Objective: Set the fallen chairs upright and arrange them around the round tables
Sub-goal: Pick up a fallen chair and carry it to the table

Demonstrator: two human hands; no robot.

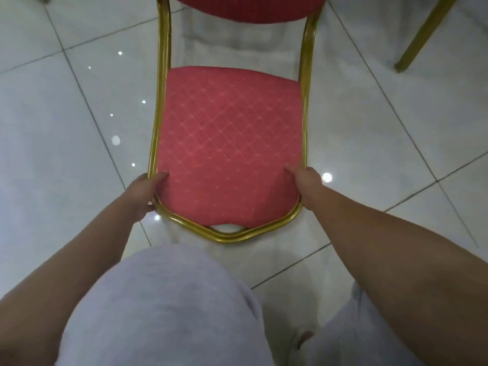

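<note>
The single head-worn view looks steeply down, close over the chair (pixel 229 143) and tiled floor (pixel 66 128).

One chair (pixel 232 122) with a gold frame was in sight, carrying two red pads: one seat (pixel 227 159) and one backrest (pixel 245 6). One gold chair leg (pixel 422 35) of another showed at the far right. Two hands gripped the near frame, the left hand (pixel 145 194) and the right hand (pixel 306 186).
</note>
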